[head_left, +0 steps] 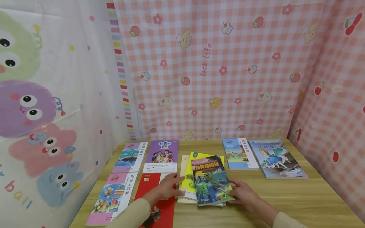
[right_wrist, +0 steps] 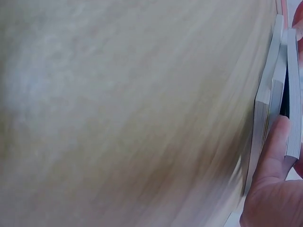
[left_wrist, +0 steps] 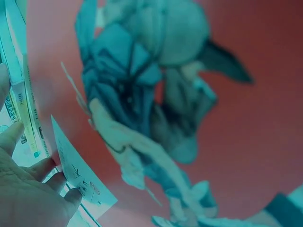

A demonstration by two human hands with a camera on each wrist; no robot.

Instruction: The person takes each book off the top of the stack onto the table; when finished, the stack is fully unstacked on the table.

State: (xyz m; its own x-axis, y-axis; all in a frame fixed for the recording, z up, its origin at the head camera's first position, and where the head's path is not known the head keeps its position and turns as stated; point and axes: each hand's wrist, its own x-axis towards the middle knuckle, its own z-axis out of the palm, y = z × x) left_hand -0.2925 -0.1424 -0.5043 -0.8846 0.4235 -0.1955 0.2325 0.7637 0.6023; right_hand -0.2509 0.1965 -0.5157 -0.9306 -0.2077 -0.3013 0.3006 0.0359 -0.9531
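Observation:
In the head view, a dark green comic-style book [head_left: 211, 183] lies tilted on top of a yellow book [head_left: 188, 172], with a cream book [head_left: 183, 161] beneath. My right hand [head_left: 242, 193] pinches the green book at its lower right edge. The right wrist view shows a finger of the right hand [right_wrist: 272, 198] under that top book [right_wrist: 294, 104], its page edges lifted off the books below. My left hand [head_left: 168, 188] reaches over a red book [head_left: 168, 210], its fingers at the pile's left edge. In the left wrist view, the left hand's fingers [left_wrist: 42, 166] are spread beside the book spines.
Two pink-and-white books [head_left: 131, 157] [head_left: 109, 198] and a purple book [head_left: 162, 153] lie at the left. A blue-and-white book [head_left: 238, 155] and a book with a girl in blue [head_left: 276, 160] lie back right. Printed curtains [head_left: 216, 88] enclose the wooden table [head_left: 296, 202].

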